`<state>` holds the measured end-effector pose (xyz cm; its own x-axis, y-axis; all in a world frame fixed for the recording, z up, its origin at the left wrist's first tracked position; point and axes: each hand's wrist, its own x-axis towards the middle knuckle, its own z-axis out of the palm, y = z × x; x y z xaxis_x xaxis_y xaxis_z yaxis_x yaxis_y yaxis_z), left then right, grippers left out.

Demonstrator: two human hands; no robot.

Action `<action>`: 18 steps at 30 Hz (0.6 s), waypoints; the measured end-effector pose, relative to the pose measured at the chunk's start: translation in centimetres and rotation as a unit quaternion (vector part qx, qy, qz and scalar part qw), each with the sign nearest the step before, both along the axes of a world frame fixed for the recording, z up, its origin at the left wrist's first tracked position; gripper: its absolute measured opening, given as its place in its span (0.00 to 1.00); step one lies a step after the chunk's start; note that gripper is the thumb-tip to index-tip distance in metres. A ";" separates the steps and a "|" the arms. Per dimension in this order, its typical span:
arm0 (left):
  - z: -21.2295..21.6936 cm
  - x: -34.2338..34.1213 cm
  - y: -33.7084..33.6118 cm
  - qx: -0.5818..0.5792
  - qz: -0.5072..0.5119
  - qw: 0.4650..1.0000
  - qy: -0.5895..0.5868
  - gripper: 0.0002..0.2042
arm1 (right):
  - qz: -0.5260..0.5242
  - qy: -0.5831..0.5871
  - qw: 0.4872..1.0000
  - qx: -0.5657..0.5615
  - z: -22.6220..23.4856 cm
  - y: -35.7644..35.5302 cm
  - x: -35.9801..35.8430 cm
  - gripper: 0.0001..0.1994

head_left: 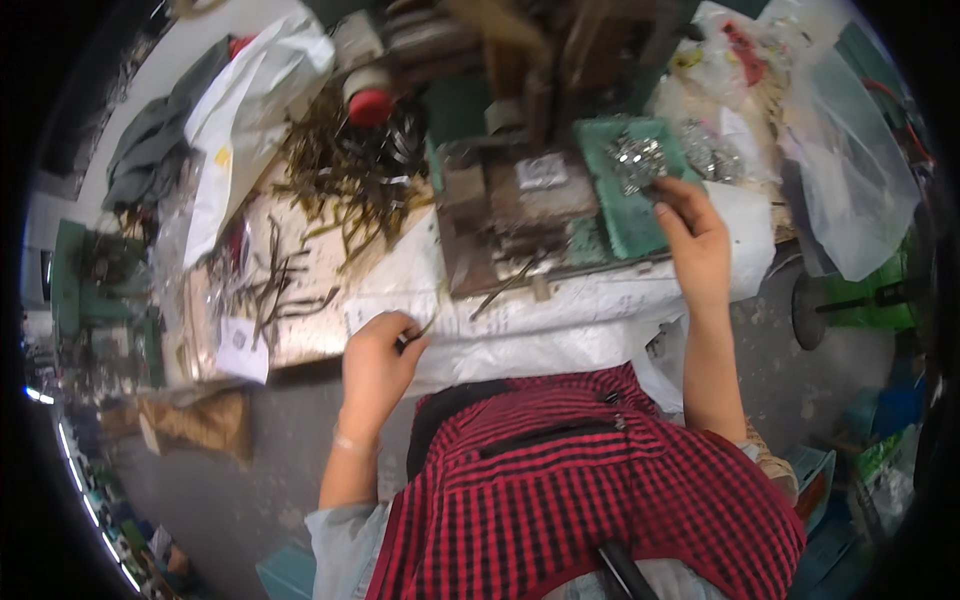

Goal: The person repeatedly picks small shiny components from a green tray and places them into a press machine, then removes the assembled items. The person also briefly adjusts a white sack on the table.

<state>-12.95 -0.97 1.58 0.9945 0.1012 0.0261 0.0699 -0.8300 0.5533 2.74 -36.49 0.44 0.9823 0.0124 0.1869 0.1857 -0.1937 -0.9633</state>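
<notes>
My left hand [378,362] is closed around a thin dark metal strip [420,330] at the front edge of a white sack-covered bench [560,310]. My right hand [690,240] reaches up to a green tray [620,215] and pinches at a heap of small shiny metal pieces [638,160] lying in it. Between the hands stands a rusty brown press fixture [510,220] with a thin strip lying at its front. My red-and-black checked apron fills the lower middle of the view.
A pile of bent brass-coloured strips [345,180] lies left of the fixture, with darker strips [275,290] on a board nearer me. White and clear plastic bags [850,170] hang at both sides. A grey concrete floor lies below.
</notes>
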 end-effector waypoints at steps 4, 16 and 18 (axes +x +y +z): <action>6.2 2.1 -4.2 -0.333 0.080 0.910 -0.232 0.05 | -0.004 -0.065 0.986 -0.151 -1.0 0.8 1.7 0.13; 4.8 11.0 -10.4 0.025 -0.224 0.817 -0.530 0.15 | -0.104 -0.119 0.983 -0.093 0.3 0.4 2.2 0.12; 4.5 11.0 -10.3 0.018 -0.224 0.817 -0.532 0.15 | -0.169 -0.144 0.975 -0.027 1.7 -0.1 3.0 0.11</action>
